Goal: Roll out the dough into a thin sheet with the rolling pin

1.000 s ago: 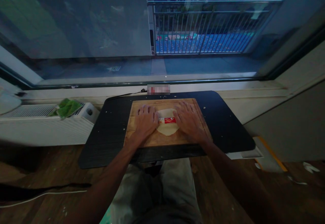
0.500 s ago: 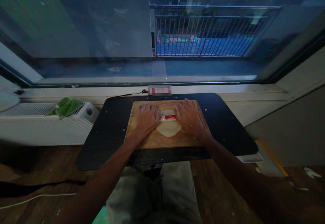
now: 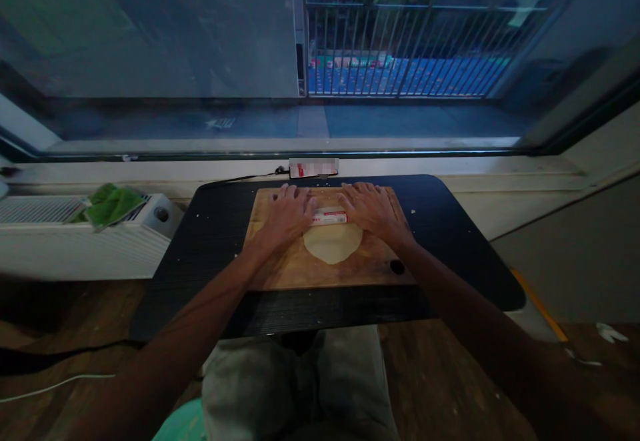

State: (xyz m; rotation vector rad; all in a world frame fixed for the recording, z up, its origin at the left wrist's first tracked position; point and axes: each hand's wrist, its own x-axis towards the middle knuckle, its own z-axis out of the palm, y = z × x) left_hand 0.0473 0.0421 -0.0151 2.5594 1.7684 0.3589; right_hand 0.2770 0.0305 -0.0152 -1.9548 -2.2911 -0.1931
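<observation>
Partly under fingers [image 3: 351, 199], printed roller [image 3: 330, 216] across flat dough [image 3: 333, 244].

- one bare left hand [image 3: 290, 213], one bare right hand [image 3: 373, 213], so two total
- white-and-red printed tube-shaped roller [image 3: 330, 216]: just the one
- flat, pale, roundish dough sheet [image 3: 333, 244]: one
- rectangular brown wooden board [image 3: 310, 275]: one, single dark round hole [image 3: 397, 267]
- black round-cornered desk [image 3: 465, 254]: one
- crumpled green cloth [image 3: 113, 205]: one

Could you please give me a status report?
Left hand, right hand on roller. Dough flat on wooden board, roller across its far part. No obstruction visible.
</observation>
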